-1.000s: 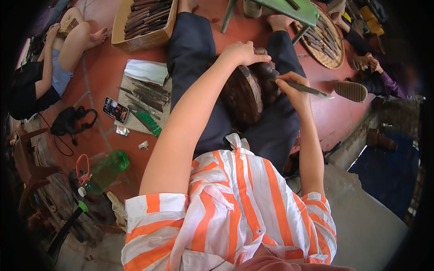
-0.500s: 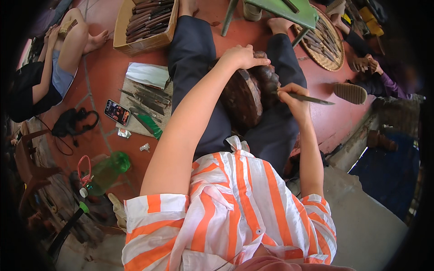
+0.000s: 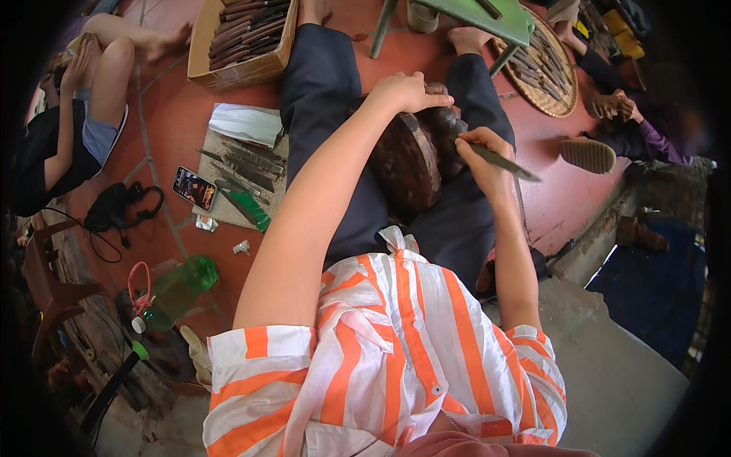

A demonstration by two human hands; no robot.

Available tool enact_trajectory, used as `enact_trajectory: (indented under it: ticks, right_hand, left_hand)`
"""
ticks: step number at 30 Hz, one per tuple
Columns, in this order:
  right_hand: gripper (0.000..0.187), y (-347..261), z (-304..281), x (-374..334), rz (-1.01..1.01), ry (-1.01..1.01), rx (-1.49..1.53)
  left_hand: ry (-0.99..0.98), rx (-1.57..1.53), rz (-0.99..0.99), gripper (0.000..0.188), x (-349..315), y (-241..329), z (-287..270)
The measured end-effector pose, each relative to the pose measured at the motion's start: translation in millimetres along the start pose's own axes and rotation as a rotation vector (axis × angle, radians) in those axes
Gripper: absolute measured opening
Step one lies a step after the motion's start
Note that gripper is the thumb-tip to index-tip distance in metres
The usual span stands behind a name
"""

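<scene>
Between my legs rests a dark brown, glossy wood carving (image 3: 406,164) with rounded lumps on its right side. My left hand (image 3: 403,96) grips its top, the thumb stretched to the right and the other fingers partly hidden. My right hand (image 3: 489,160) is closed round a slim, tapered flat metal file (image 3: 512,164). One end of the file points toward the carving's right side, while the broad end sticks out to the right past my hand. Whether the tip touches the wood, I cannot tell.
To my left lie a mat (image 3: 232,209) with several flat metal tools, a phone (image 3: 194,189), a headset (image 3: 122,207) and a green bottle (image 3: 179,293). Ahead stand a cardboard box (image 3: 251,68) of handled tools, a green stool (image 3: 487,19) and a round basket (image 3: 544,68). People sit on both sides.
My right hand has shifted slightly left and up with the file, along the carving. The left hand stays on the carving. The person at left has moved their legs and hands.
</scene>
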State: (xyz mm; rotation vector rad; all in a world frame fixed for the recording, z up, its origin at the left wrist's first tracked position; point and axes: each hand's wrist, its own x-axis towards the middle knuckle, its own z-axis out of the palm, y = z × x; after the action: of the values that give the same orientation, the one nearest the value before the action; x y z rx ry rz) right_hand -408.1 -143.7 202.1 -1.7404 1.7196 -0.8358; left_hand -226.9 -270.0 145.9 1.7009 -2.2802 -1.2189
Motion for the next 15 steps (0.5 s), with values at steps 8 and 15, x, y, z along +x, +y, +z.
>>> enact_trajectory:
  ticks: [8, 15]
  right_hand:
    - [0.013, -19.3, 1.7, 0.2, -0.087, 0.028, -0.135]
    - [0.013, -13.4, -8.6, -5.3, -0.075, -0.048, -0.184]
  left_hand:
    - [0.004, -0.015, -0.020, 0.109, -8.3, 10.6, -6.0]
    - [0.028, 0.016, -0.040, 0.106, -9.1, 11.8, -5.7]
